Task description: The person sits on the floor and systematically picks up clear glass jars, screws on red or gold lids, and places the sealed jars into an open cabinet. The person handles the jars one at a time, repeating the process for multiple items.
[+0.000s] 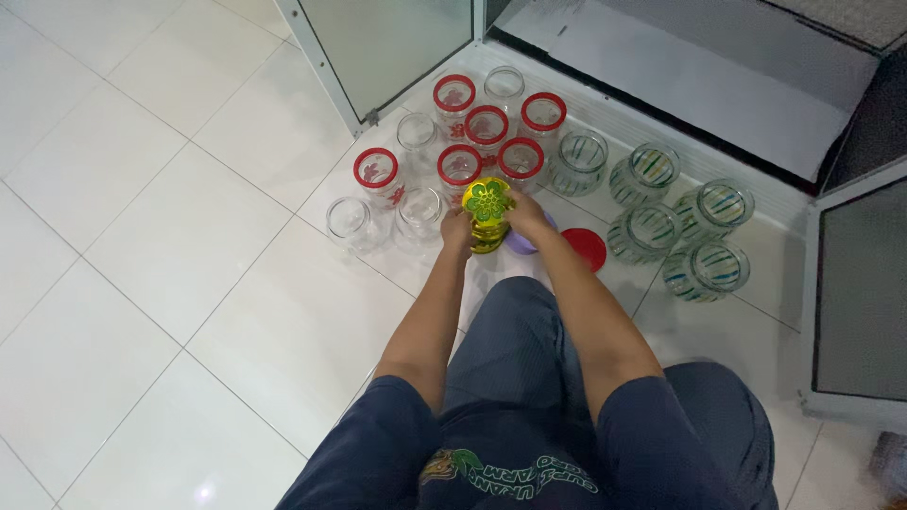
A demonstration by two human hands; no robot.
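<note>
My left hand (456, 228) and my right hand (524, 213) both grip a jar with a yellow lid bearing a green flower pattern (487, 201), held just above the white tiled floor (189, 236) in front of my knees. My left hand is on the jar's left side and my right hand is on its right side, near the lid. Directly beyond it stand several clear jars with red lids (487, 125). A purple lid (521, 243) lies under my right wrist, and a loose red lid (585, 247) lies flat to its right.
Lidless clear jars (351, 219) stand at the left of the group. Several striped glass jars (652, 231) without lids stand to the right. A glass door frame (326, 71) and a grey threshold (699, 76) lie behind the jars. Another framed panel (860, 293) stands at right.
</note>
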